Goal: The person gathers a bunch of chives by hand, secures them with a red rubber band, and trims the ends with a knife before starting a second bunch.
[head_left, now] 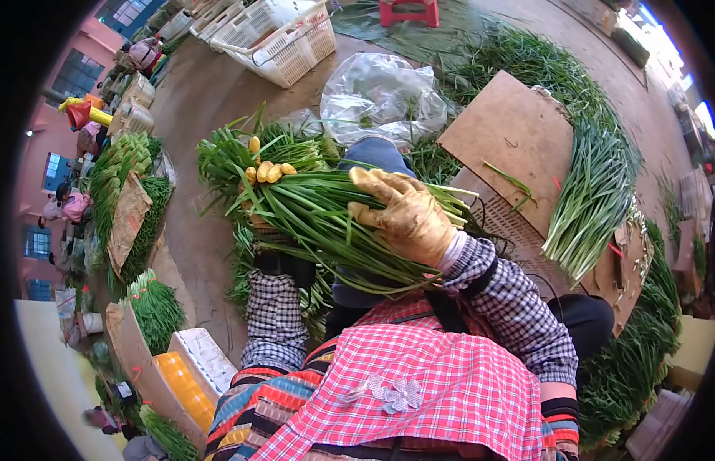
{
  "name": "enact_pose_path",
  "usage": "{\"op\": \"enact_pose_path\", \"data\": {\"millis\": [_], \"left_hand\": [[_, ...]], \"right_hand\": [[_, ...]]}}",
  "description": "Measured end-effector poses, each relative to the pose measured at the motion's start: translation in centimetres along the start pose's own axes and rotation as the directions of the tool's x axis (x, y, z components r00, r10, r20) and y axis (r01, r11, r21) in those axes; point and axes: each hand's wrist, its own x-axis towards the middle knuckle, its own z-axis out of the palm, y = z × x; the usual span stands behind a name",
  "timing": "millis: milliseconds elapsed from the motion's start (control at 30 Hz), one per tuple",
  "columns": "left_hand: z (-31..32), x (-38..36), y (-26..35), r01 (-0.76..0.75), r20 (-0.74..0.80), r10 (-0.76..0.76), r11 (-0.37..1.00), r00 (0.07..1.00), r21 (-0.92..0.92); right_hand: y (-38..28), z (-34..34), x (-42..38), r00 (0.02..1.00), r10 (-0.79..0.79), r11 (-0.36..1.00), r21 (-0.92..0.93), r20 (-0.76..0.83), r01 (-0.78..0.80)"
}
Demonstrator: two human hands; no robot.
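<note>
A thick bundle of long-leaved greens with pale stalk ends, looking like green garlic [319, 203], lies across my lap. My left hand [267, 170], in a yellowish glove, wraps its fingers round the leafy end; the palm is hidden beneath the leaves. Over the stalks nearer the pale ends rests my right hand [407, 211] in a stained glove, its fingers stretched out and apart on top of the bundle. More of the same greens [304, 146] lie on the floor just beyond the bundle.
Cardboard [511, 146] lies at the right, beside a neat pile of stalks [595, 200]. Ahead are a crumpled clear plastic bag [384, 96], white plastic crates [284, 50] and a red stool [409, 11]. Cartons [185, 384] and bundled greens [154, 307] stand at the left; people work farther off.
</note>
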Motion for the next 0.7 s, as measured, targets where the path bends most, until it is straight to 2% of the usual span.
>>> {"op": "enact_pose_path", "data": {"millis": [67,100,167,200,233,300,367,433,533,567,633,667,700], "left_hand": [[0.0,0.3,0.1,0.024,0.036,-0.024,1.0,0.999,-0.016],[0.0,0.3,0.1,0.037,0.052,-0.035,0.999,0.998,-0.025],[-0.3,0.3,0.2,0.033,0.049,-0.031,0.999,0.998,-0.028],[-0.5,0.3,0.2,0.033,0.049,-0.031,0.999,0.998,-0.03],[-0.7,0.3,0.2,0.033,0.042,-0.032,0.999,0.999,-0.031],[-1.0,0.3,0.3,0.034,0.03,-0.033,0.999,0.999,-0.035],[-1.2,0.1,0.1,0.012,0.016,-0.011,0.999,1.0,-0.053],[-0.5,0.1,-0.1,0.025,0.01,-0.024,0.997,1.0,-0.074],[-0.7,-0.2,-0.3,-0.026,-0.058,0.021,0.997,0.998,-0.078],[-0.7,-0.2,-0.4,-0.037,-0.072,0.031,0.995,0.997,-0.09],[-0.2,-0.3,-0.6,-0.007,-0.074,0.0,0.995,0.997,-0.1],[-0.4,-0.3,-0.4,-0.011,-0.08,0.004,0.996,0.997,-0.09],[-0.5,-0.4,-0.3,-0.019,-0.094,0.011,0.996,0.995,-0.084]], "right_hand": [[0.5,0.4,0.6,0.992,-0.088,0.996,0.015,-0.088,0.089],[0.9,0.0,0.8,0.991,-0.05,0.98,0.186,-0.121,0.072],[1.6,-1.4,0.6,0.986,0.044,0.859,0.511,-0.158,0.044],[1.5,-1.6,0.4,0.975,0.141,0.642,0.765,-0.174,0.044],[0.7,-2.5,-0.6,0.92,0.392,0.295,0.947,-0.001,-0.125],[0.1,-6.3,-1.4,0.842,0.522,-0.011,0.989,0.133,-0.15],[1.0,-7.4,-3.7,0.807,0.581,0.158,0.987,-0.106,0.016],[1.5,-8.9,-5.2,0.825,0.515,0.07,0.971,-0.233,0.23],[2.6,-11.8,-7.6,0.84,0.446,0.014,0.941,-0.31,0.339],[2.3,-13.1,-8.1,0.878,0.403,-0.02,0.956,-0.259,0.291],[2.3,-13.7,-10.1,0.887,0.389,-0.019,0.961,-0.248,0.277],[1.6,-13.8,-11.4,0.864,0.493,0.045,0.995,-0.103,0.093],[1.0,-13.7,-12.4,0.801,0.598,0.084,0.991,0.03,-0.1]]}}
